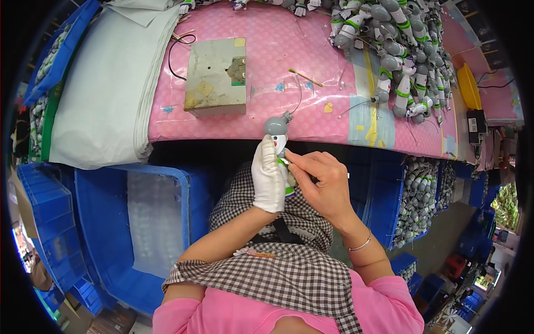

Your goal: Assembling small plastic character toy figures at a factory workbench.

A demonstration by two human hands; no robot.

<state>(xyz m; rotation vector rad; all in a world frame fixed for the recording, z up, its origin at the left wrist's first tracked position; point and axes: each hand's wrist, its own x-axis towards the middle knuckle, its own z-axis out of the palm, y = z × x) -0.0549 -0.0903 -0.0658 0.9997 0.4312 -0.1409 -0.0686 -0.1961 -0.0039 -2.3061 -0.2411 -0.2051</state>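
Observation:
A toy arm [276, 126] in grey and white with green bands stands roughly upright in front of my body, just off the table's front edge. A thin wire runs up from its rounded grey end. My left hand [268, 181], in a white glove, is wrapped round the toy arm's lower part. My bare right hand [325, 181] is closed, thumb and forefinger pinched against the toy arm's right side at its grey middle. Whatever lies between those fingertips is hidden; a small white tip shows beside the right palm.
A pink-covered table [267, 67] carries a grey metal box [216, 78], a small yellowish stick [306, 77] and a heap of similar toy arms [400, 55]. White sheeting [111, 83] drapes its left side. Blue crates [100, 222] stand at left; another crate of toy parts [416, 200] is at right.

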